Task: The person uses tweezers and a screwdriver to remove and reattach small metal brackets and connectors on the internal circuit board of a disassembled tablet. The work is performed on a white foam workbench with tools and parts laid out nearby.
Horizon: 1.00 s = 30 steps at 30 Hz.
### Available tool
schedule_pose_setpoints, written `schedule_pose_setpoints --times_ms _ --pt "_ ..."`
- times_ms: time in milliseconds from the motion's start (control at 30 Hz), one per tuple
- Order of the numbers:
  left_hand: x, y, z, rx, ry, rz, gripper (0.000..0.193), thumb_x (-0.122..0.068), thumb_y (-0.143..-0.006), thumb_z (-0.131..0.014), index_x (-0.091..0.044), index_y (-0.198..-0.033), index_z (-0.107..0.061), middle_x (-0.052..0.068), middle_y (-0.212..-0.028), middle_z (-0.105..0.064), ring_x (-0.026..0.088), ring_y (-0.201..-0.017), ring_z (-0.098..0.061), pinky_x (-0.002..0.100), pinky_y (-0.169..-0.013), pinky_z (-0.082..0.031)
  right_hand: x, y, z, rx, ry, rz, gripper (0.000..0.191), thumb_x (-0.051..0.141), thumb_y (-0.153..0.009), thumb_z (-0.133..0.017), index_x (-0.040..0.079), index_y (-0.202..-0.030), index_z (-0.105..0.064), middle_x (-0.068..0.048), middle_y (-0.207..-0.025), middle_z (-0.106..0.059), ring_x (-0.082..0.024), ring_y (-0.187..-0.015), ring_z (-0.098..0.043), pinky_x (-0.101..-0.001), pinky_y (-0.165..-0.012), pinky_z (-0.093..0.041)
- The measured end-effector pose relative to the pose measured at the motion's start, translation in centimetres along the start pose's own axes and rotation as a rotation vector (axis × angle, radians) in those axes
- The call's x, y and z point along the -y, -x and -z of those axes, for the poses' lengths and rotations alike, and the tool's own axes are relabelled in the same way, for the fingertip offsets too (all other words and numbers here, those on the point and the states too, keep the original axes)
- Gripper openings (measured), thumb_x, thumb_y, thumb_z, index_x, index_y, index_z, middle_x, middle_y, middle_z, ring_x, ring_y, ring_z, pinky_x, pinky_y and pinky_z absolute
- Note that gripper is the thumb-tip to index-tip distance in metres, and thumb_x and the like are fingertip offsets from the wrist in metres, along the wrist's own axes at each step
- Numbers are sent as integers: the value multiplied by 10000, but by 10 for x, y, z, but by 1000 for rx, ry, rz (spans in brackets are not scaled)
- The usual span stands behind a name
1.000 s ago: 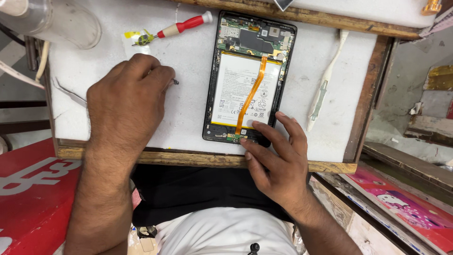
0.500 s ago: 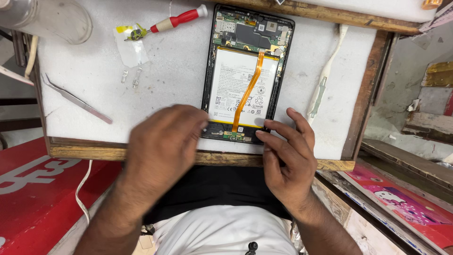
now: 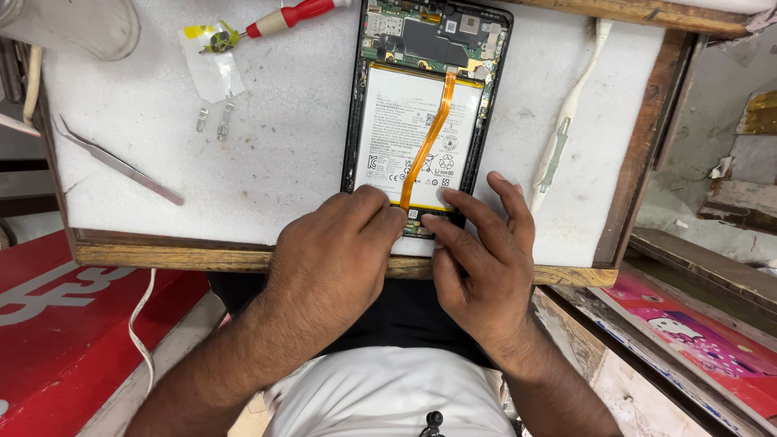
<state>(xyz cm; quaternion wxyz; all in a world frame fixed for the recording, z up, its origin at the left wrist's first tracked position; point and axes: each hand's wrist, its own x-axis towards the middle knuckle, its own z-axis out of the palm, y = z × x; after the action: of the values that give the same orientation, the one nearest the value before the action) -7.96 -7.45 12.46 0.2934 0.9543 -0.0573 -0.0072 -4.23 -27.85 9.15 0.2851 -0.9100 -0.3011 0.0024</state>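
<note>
Head view: both hands meet at the near end of the opened tablet (image 3: 421, 121), lying at the mat's (image 3: 283, 162) far edge. Left hand (image 3: 332, 259) curls, fingertips pressing the orange flex cable's (image 3: 427, 137) lower end. Right hand (image 3: 486, 259) spreads flat, fingers steadying the frame, holding nothing.

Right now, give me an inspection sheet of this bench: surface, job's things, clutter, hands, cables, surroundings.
Surface: white foam mat in a wooden tray.
Job's things: opened tablet, back off, white battery and circuit board exposed.
Clutter: tweezers, red-handled screwdriver, clear film scrap, two small metal parts, white pry tool, clear container.
Hands: left hand and right hand both press fingertips on the tablet's lower end.
Cables: orange flex ribbon across the battery; white cord hanging below the tray.
Surroundings: red panel on one side, pink printed sheet on the other.
</note>
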Motion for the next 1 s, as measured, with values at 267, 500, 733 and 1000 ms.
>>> schedule_pose_setpoints --times_ms 267,500,733,1000 --pt "10 3 -4 -64 40 -34 289 -88 -874 -744 -20 -1153 -716 93 -1065 -672 209 -939 -693 333 -750 -612 -5 -3 -4 13 20 16 311 15 -852 -685 144 -1117 -783 -65 -1364 -667 -376 -1503 -361 -587 -1293 -317" --pt "20 4 -7 -4 43 -58 258 -84 -878 -762 -33 -1130 -742 103 -1063 -673 202 -910 -679 310 -711 -609 -8 -5 -10 37 59 46 296 54 -874 -707 167 -1135 -789 -61 -1374 -663 -368 -1508 -344 -643 -1293 -277" --pt "24 3 -7 -18 43 -76 243 -90 -879 -762 -51 -1118 -752 100 -1076 -667 196 -923 -674 304 -720 -609 -7 -8 -11 75 93 79 273 109 -883 -731 206 -1132 -789 -71 -1393 -643 -379 -1502 -340 -674 -1270 -272" --pt "27 5 -11 -50 66 -63 235 -82 -878 -762 -39 -1109 -751 89 -1089 -663 197 -931 -669 308 -709 -607 -5 -10 -15 53 89 62 258 105 -873 -747 201 -1108 -788 -59 -1369 -658 -380 -1497 -358 -659 -1272 -283"
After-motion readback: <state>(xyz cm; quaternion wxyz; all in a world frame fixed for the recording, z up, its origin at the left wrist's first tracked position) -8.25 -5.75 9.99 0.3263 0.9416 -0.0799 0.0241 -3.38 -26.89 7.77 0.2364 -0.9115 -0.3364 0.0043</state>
